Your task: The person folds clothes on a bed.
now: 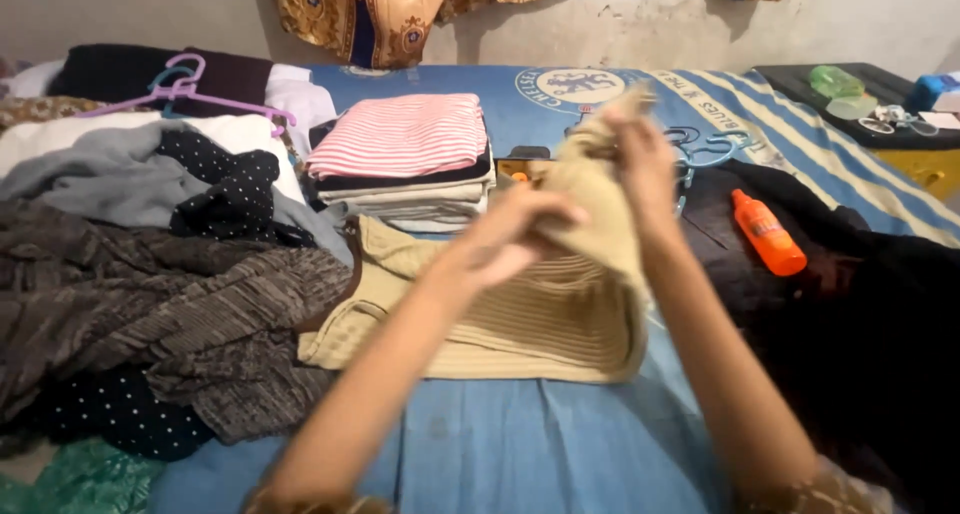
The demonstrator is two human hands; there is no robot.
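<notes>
Beige ribbed top, long axis sideways

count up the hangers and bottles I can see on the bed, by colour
Purple hanger: 1
Blue hanger: 1
Orange bottle: 1
Total: 3
</notes>
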